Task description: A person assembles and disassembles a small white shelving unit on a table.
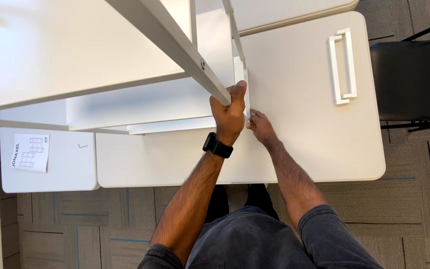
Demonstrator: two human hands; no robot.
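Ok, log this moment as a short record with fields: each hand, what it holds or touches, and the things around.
left hand: gripped around the end of a white metal frame bar, black watch on the wrist
right hand: fingertips at the base of a thin upright frame piece; grip unclear
surface: white table
on table: white handle-shaped part, instruction sheet, small hex key
nearby: black chair, carpet tile floor

— What colours are seen on the frame (175, 47) and table (299, 124)?
— Both are seen as off-white. A black watch (218, 146) is worn at centre.
— And lower down?
— Grey carpet (404, 209) streaked with blue is shown; a black chair (414, 79) is seen upper right.
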